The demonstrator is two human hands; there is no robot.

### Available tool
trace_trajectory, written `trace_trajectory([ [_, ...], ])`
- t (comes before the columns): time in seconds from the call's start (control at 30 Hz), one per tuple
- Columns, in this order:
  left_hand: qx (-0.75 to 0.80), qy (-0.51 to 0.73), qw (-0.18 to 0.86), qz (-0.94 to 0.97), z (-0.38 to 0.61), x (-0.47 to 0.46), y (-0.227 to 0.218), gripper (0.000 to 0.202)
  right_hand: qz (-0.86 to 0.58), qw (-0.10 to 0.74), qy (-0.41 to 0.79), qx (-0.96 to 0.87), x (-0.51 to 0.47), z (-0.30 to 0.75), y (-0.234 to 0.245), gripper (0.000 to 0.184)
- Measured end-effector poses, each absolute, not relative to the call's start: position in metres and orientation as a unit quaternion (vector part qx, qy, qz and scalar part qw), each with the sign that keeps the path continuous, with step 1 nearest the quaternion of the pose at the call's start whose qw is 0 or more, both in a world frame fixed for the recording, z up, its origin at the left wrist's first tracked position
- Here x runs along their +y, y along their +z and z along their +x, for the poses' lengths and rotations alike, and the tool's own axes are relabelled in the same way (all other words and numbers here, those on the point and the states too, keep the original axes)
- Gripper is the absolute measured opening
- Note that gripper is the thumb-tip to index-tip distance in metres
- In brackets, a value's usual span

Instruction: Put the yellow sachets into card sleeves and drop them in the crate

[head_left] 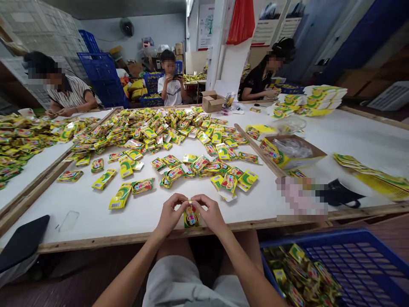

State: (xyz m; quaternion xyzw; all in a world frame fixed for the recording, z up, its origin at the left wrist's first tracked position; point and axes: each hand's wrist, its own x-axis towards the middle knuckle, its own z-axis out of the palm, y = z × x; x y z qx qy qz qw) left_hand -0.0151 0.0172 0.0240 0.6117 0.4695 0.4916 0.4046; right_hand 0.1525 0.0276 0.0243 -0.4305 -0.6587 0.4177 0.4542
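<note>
The left hand (170, 214) and right hand (210, 214) together pinch one yellow packet (191, 217) between them at the near desk (96, 213) edge, where a loose grip could well let it slip onto the lap (188, 279) below

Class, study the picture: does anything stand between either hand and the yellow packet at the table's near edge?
Nothing visible does. The left hand and right hand both pinch the yellow packet directly at its top.

Yellow packets (143, 132) and a carton (303, 161) litter the white table (96, 213).
</note>
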Motion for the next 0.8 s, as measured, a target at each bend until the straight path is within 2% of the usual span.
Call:
trace_trajectory([
  [0.27, 0.505, 0.509, 0.428, 0.55, -0.009, 0.026, 0.021, 0.014, -0.465, 0.423, 0.425, -0.652, 0.041, 0.148, 0.029, 0.011],
  [0.53, 0.469, 0.495, 0.414, 0.603, -0.014, 0.011, 0.021, 0.015, -0.433, 0.426, 0.484, -0.629, 0.029, 0.15, 0.021, 0.015],
  [0.6, 0.471, 0.479, 0.367, 0.643, -0.016, 0.016, 0.023, 0.015, -0.437, 0.427, 0.467, -0.639, 0.026, 0.154, 0.026, 0.015],
  [0.7, 0.506, 0.448, 0.243, 0.696, -0.024, 0.044, 0.028, 0.018, -0.491, 0.426, 0.37, -0.664, 0.017, 0.187, 0.042, 0.018],
  [0.8, 0.568, 0.392, 0.092, 0.718, -0.038, 0.086, 0.033, 0.038, -0.575, 0.374, 0.25, -0.684, -0.002, 0.255, 0.062, 0.023],
])
